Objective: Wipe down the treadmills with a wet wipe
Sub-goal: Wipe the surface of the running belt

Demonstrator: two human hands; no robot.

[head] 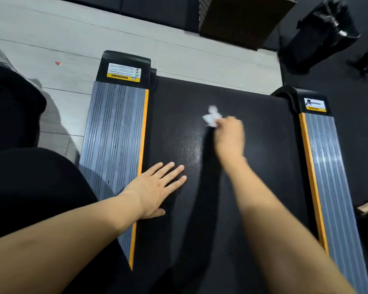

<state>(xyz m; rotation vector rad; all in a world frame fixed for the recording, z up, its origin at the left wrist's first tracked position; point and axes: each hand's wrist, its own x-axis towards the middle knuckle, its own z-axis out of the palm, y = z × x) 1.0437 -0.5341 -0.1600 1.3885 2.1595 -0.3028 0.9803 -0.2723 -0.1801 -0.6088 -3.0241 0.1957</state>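
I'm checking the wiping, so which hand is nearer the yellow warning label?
Left. The left hand rests flat on the belt beside the rail carrying the warning label; the right hand, holding the wipe, is farther across the belt.

The right hand (229, 136) is motion-blurred, so its fingers can't be made out, and the white wet wipe (211, 118) it grips is just a smeared blob. Treadmill belt (253, 166) runs off the bottom edge. Small print on the warning sticker (124, 72) is unreadable, and the far rail's label (314, 104) is too blurry. Black bag (325, 26) top right is smeared too.
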